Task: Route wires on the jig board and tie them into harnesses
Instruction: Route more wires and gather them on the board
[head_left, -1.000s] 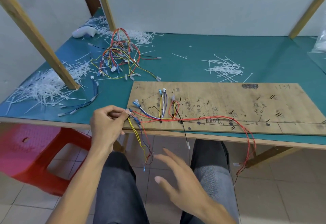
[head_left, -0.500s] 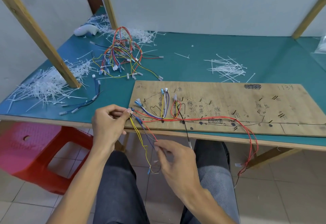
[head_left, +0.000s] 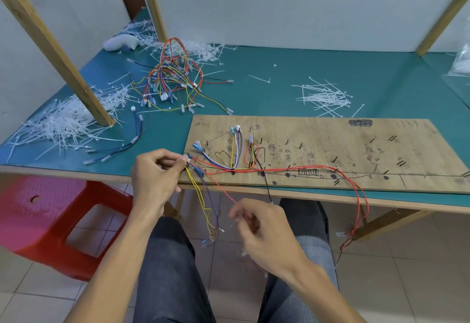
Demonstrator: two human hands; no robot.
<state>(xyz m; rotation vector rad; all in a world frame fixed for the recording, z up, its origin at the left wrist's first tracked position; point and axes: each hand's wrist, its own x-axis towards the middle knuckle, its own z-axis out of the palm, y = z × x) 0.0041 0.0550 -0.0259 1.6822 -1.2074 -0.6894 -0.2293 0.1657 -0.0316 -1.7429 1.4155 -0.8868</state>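
A wooden jig board (head_left: 330,144) lies on the green table, with red, blue, yellow and white wires (head_left: 236,165) routed between its pegs. My left hand (head_left: 156,175) pinches a bundle of wire ends at the board's front left corner. From there yellow, blue and red wires (head_left: 203,203) hang down over the table edge. My right hand (head_left: 264,236), blurred, is below the edge and holds a red wire (head_left: 221,190) that runs up to the board. Two long red wires (head_left: 361,203) droop off the front edge further right.
A finished tangle of coloured harnesses (head_left: 173,81) lies at the back left. Piles of white cable ties (head_left: 63,124) sit at the left and a smaller pile of ties (head_left: 323,96) at the right. Loose blue wires (head_left: 119,144), wooden posts (head_left: 58,53), a red stool (head_left: 50,223).
My right hand rose from open below the table, reached the hanging wires and closed on a red one, then drew it right. My left hand stayed in place.
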